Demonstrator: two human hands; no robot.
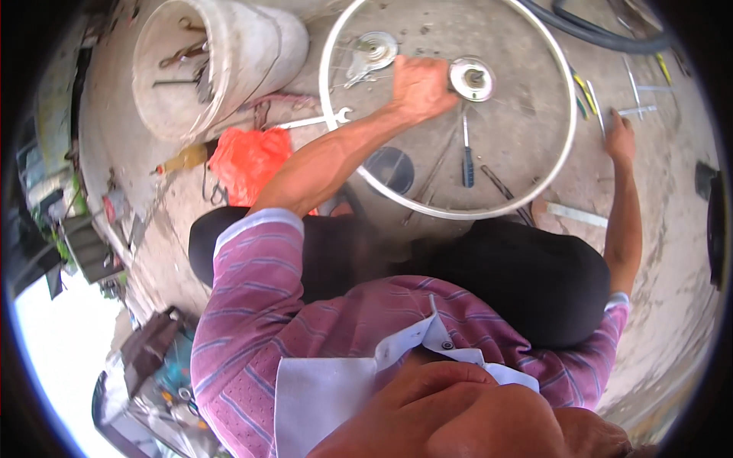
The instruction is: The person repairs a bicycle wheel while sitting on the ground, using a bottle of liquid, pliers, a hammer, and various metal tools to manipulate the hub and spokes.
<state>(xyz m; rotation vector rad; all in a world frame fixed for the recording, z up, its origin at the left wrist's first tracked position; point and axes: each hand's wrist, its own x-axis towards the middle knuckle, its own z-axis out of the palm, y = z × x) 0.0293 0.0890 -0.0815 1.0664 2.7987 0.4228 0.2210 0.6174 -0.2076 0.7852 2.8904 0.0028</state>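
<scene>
Gripping the hub: done with the left hand, fist closed on it inside the circle of the wheel rim, shiny round face showing just right of the fist.
Wheel rim: pale, ringing the hub, cropped on the far side, near edge just ahead of the dark-trousered knees; spokes too faint to trace.
Right hand: extended to the floor right of the rim, fingers narrow, near a thin metal rod and slim crossed tools; holding, touching or just short of contact, cannot tell.
Yellow-handled pliers: lying just outside the rim's right edge.
Screwdriver: seen within the rim, blue handle toward the near edge.
Open-ended wrench: crossing the rim's left edge, open end showing inside.
Red bag and white bucket: placed outside the rim on its left, bag nearer the knees.
Steady hub: best held, by judgement, with a firm wrist and no tilt, centred in the rim, to spare any spokes a sideways pull.
Tool pickup: best done by lifting one piece clear of its neighbours, without leaning weight onto the rim.
</scene>
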